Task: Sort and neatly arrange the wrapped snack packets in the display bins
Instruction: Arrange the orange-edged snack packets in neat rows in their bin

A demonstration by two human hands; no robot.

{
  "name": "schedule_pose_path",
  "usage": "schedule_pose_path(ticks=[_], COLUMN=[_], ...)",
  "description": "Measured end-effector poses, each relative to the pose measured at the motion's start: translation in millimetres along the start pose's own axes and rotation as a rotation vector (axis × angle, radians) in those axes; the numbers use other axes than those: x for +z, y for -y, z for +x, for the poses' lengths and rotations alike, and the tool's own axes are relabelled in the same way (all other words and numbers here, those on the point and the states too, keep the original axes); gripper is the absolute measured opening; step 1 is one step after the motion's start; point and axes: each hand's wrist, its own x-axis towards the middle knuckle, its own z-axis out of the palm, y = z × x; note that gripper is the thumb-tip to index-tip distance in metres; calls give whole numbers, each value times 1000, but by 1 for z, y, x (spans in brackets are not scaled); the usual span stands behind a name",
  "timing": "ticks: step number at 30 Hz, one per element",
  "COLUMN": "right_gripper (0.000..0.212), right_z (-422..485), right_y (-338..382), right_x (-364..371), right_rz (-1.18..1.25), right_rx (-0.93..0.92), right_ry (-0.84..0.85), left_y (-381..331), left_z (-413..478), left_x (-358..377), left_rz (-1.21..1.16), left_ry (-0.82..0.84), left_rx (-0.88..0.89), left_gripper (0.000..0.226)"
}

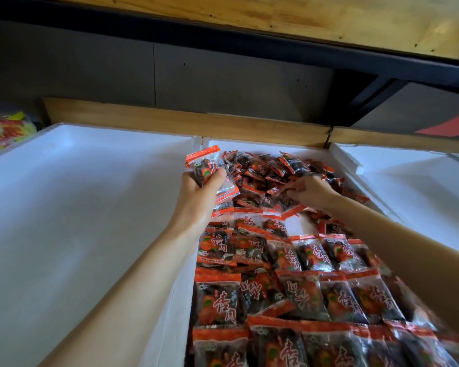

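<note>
Two bare hands reach into the middle white foam bin (249,142). The left hand (196,192) is raised over the bin's left wall, fingers and thumb curled round a small stack of packets (207,168), red-edged with dark contents, held upright. At three o'clock from it, the right hand (313,192) lies low on a loose pile of packets (263,176), its fingertips pinching a single packet (285,198) at the pile's near edge. The pile fills the bin's twelve o'clock end. Toward six o'clock the same packets lie flat in overlapping rows (289,287), red print facing up. A bare patch of bin floor (302,225) shows between pile and rows. At nine o'clock sits a second white foam bin (64,207); at three o'clock, a third bin (408,186). A wooden ledge (170,119) runs behind them. Far off at ten o'clock lies a blurred heap of bright wrappers (6,128).
</note>
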Motion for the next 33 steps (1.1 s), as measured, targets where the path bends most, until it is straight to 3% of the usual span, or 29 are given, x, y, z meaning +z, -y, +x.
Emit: schedule_pose_path(ticks=[3, 7, 13, 18, 22, 25, 30, 33], right_gripper=[20, 17, 25, 26, 34, 43, 64, 73], right_z=[-5, -19, -23, -18, -11, -2, 22, 30], right_y=[-15, -39, -49, -38, -9, 21, 43, 41], right_x=[-13, -6, 10, 0, 6, 20, 45, 48], right_rz=[18, 150, 104, -295, -140, -61, -146, -209], right_rx=[79, 199, 68, 73, -171, -287, -226, -196], right_ry=[7, 180, 183, 148, 22, 70, 279, 248], left_y=[1, 2, 5, 4, 1, 0, -4, -6], left_z=[0, 0, -1, 0, 1, 1, 2, 4], left_x=[1, 1, 2, 1, 0, -2, -7, -8], left_rz=[10, 15, 26, 33, 28, 26, -1, -29], left_ry=[-2, 0, 0, 8, 2, -19, -37, -42], left_rx=[0, 2, -19, -16, -17, -34, -37, -28], left_gripper=[36, 37, 36, 39, 37, 36, 38, 37])
